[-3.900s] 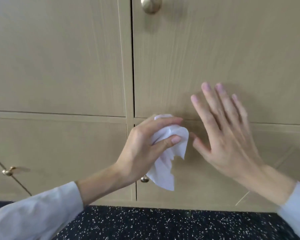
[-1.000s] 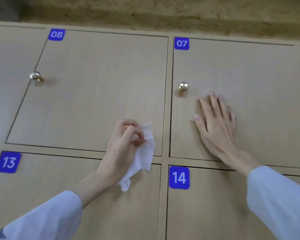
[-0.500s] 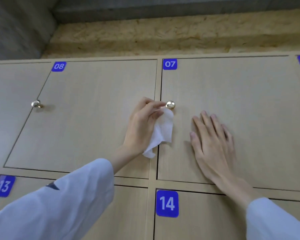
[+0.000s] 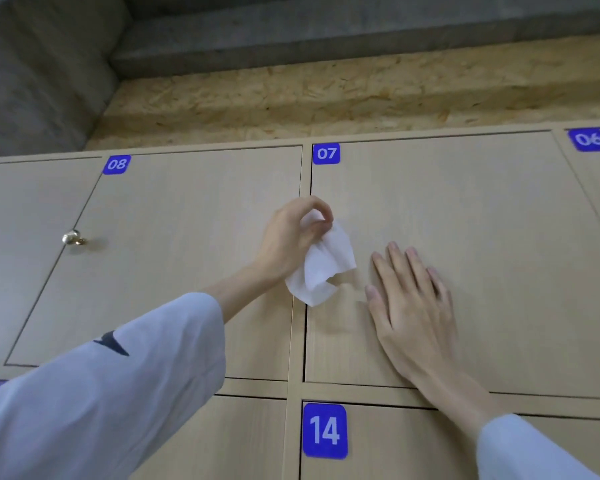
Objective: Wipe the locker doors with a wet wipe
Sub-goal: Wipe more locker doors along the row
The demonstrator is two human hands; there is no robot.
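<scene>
A wall of pale wood lockers fills the view, with a chipboard strip [image 4: 326, 98] and grey concrete above it. Against door 07 [image 4: 499, 220], the left hand [image 4: 288, 237] pinches a crumpled white wet wipe [image 4: 323, 268] between curled fingers and thumb at the door's left edge; the door's own knob is hidden there. The wipe hangs down over the door's left side. The right hand [image 4: 413, 306] lies flat on door 07 just right of the wipe, fingers straight and holding nothing. Left of door 07 is door 08 [image 4: 187, 254] with a brass knob [image 4: 72, 238]. Below door 07 sits the blue label 14 [image 4: 324, 431]; to its upper right, label 06 [image 4: 590, 139].
</scene>
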